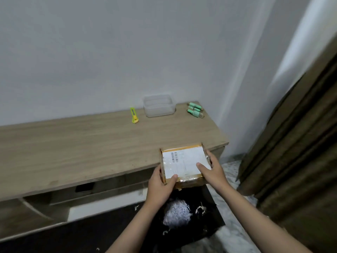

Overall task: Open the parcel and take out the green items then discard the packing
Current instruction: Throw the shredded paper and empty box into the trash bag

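Note:
A flat cardboard parcel point(184, 157) with a white shipping label and clear tape is held in the air past the table's front edge, over a black bag. My left hand point(161, 185) grips its near left corner, thumb on the label. My right hand point(212, 172) holds its right side, thumb pressed on the label. Several green tubes point(195, 109) lie in a pile at the far right corner of the wooden table point(82, 143).
A yellow-green box cutter point(134, 115) lies near the wall, beside a clear plastic container point(159, 107). Below the parcel a black bag point(211, 209) on the floor holds white shredded paper point(177, 212). A brown curtain point(295, 143) hangs at the right.

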